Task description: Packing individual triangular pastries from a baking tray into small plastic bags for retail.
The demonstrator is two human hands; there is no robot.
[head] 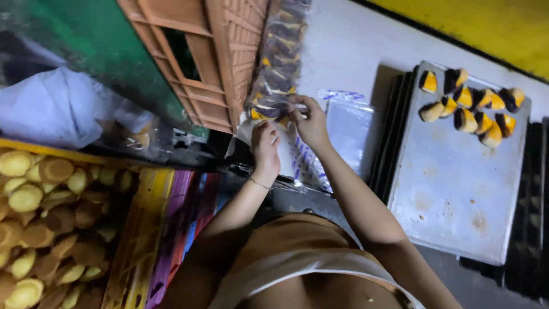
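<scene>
Both hands at clear cake bag (274, 63): left hand (266, 150) fingers pinching its lower edge, right hand (309, 120) fingers gripping it; baking tray (457, 189) right

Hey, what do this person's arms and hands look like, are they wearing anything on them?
Both arms are bare, with no sleeves and no gloves. The left hand has a thin chain bracelet at the wrist. The right hand wears nothing that shows.

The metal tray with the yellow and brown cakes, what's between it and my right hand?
In the head view, a flat clear plastic bag lies between the right hand and the metal tray.
</scene>
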